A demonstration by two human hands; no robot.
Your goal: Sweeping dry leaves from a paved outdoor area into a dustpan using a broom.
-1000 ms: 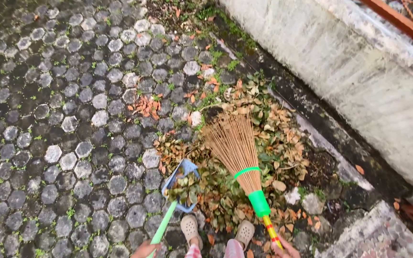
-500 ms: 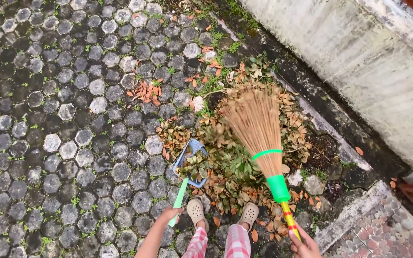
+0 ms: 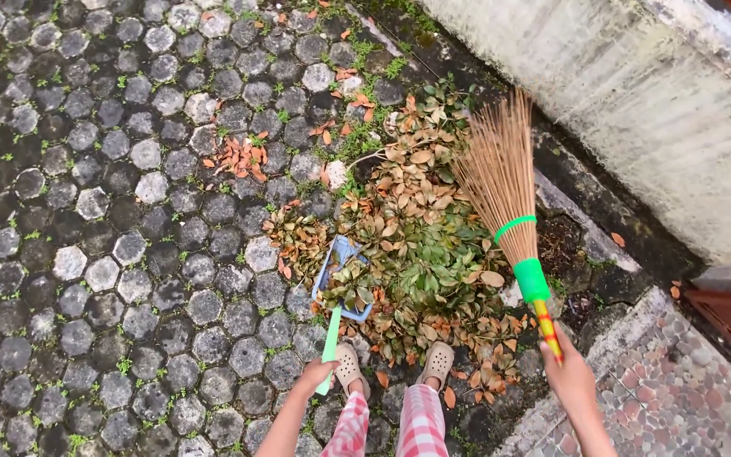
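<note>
My left hand [image 3: 313,375] grips the green handle of a blue dustpan [image 3: 340,283], which rests on the paving at the left edge of a pile of brown and green leaves [image 3: 420,245] and holds some of them. My right hand [image 3: 570,372] holds the red-and-yellow striped handle of a stick broom [image 3: 501,182] with a green collar. The broom's bristles are lifted and fan out over the right side of the pile, near the wall. My feet in beige clogs [image 3: 437,364] stand just behind the pile.
Wet hexagonal paving stones [image 3: 112,254] with moss fill the left. A small clump of orange leaves [image 3: 239,158] lies apart on them. A stained white wall [image 3: 636,101] runs along the right, with a dark gutter strip below it and a pebbled step [image 3: 678,398] at lower right.
The broom has swung from the middle of the pile to its right side, towards the wall. My right hand moved right with it. The dustpan stays at the pile's left edge.
</note>
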